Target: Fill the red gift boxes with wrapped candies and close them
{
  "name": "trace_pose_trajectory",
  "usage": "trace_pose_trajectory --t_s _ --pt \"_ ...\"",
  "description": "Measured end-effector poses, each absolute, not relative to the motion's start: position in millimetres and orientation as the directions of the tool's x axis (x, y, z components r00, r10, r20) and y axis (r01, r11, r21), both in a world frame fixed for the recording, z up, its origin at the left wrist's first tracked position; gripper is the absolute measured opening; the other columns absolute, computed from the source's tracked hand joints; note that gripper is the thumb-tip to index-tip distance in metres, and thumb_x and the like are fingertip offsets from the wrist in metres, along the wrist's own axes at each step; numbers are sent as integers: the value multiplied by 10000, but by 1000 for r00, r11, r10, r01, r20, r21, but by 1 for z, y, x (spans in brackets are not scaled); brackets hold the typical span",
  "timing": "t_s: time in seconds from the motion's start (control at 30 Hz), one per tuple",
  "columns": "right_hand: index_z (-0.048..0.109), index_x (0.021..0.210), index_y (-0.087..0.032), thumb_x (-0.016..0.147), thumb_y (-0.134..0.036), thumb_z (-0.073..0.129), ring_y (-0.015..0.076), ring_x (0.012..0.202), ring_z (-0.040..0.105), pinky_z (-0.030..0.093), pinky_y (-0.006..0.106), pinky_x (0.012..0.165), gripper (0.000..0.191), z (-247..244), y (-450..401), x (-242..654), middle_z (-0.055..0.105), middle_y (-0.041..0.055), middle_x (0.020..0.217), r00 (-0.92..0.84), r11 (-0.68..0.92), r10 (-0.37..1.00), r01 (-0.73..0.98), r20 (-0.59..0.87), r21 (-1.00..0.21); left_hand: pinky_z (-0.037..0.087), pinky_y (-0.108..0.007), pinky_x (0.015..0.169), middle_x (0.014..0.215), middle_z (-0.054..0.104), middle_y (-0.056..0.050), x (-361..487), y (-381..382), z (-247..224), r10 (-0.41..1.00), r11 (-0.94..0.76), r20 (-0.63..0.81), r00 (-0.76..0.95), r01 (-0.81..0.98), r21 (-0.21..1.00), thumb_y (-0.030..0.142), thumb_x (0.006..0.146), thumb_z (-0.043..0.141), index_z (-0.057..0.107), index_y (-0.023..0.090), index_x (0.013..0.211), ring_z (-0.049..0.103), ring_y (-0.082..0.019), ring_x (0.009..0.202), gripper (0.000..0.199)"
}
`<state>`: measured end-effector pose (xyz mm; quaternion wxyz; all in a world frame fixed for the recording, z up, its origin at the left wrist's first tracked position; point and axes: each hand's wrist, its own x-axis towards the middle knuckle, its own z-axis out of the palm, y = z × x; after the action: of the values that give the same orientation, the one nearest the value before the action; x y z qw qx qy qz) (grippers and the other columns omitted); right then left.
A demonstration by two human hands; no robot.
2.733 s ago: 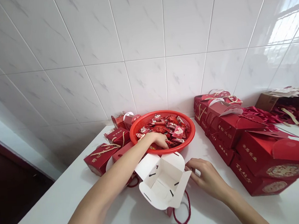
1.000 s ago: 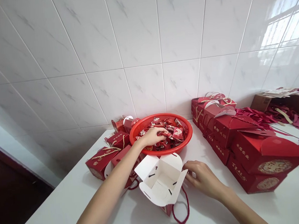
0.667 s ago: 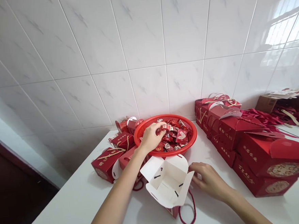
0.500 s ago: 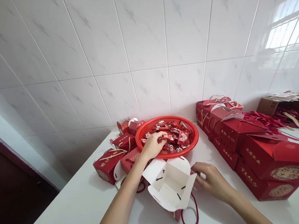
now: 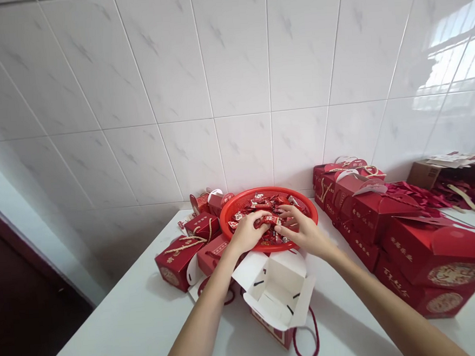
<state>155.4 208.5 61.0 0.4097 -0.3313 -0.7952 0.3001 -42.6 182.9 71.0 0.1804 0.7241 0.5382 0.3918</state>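
Observation:
My left hand [image 5: 248, 232] is closed on a red wrapped candy [image 5: 271, 220], held over the red plastic basket [image 5: 312, 224] of similar candies. Just to the right of that candy, my right hand [image 5: 305, 232] reaches in with thumb and fingers apart; its thumb tip is close to the wrapper, and I cannot tell if it touches. Below both hands stands a gift box [image 5: 276, 297] with its flaps spread, showing a white inside with nothing in it but dark cord ends. A dark red cord loop [image 5: 317, 335] hangs from its right side onto the table.
Closed red boxes [image 5: 181, 258] crowd the left of the basket. Stacked red boxes [image 5: 441, 250] line the right side. Behind them lie dark pink ribbons [image 5: 411, 194] and a cardboard carton [image 5: 422, 176]. A tiled wall [image 5: 243, 150] bounds the white table [image 5: 121, 327] at the back.
My right hand has left the open box's right side and moved up over the basket beside my left hand. The left hand stays over the candies. The view has shifted slightly.

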Motion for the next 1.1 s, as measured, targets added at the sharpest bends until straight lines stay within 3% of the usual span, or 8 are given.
trace_pose_trajectory --t_s 0.1,0.2,0.3,0.57,0.83,1.1 --pt "541 1344 -220 840 -492 699 236 1009 683 585 381 833 594 69 231 139 677 101 1172 -569 490 760 184 314 -852 475 -313 1047 1238 713 -25 -44 183 70 931 -322 352 93 661 678 188 875 611 693 236 1138 640 -210 1171 279" --pt "645 1173 -197 799 -417 762 181 723 697 600 316 650 450 75 244 134 707 44 920 -668 261 737 134 108 -956 476 -310 1035 1231 714 -28 -45 183 70 934 -307 348 81 676 669 184 873 616 675 232 1143 643 -206 1162 281" --pt "652 1020 -177 767 -364 786 116 531 631 566 259 545 342 76 250 135 680 -1 768 -674 155 738 118 36 -981 480 -317 1021 1212 718 -34 -44 184 71 939 -292 336 73 683 669 172 857 628 656 219 1161 648 -212 1148 309" --pt "660 1005 -192 771 -248 745 104 597 627 521 217 545 255 69 251 134 652 -25 794 -669 190 742 133 53 -973 457 -334 1047 1297 686 -44 -43 187 69 960 -252 262 98 713 655 136 799 654 641 227 1233 625 -239 1210 444" --pt "659 971 -181 822 -435 747 149 641 645 511 242 558 307 60 258 133 676 3 768 -705 230 708 272 -31 -934 507 -330 868 1136 748 -63 -39 186 73 986 -162 125 108 787 596 143 754 654 654 196 1208 691 -276 1060 457" --pt "662 922 -176 786 -395 775 136 582 614 459 230 518 282 59 258 132 646 -13 691 -654 188 755 288 -50 -939 505 -328 823 989 770 -32 -36 184 76 988 -157 93 127 755 637 209 754 645 679 213 1169 712 -260 953 417"
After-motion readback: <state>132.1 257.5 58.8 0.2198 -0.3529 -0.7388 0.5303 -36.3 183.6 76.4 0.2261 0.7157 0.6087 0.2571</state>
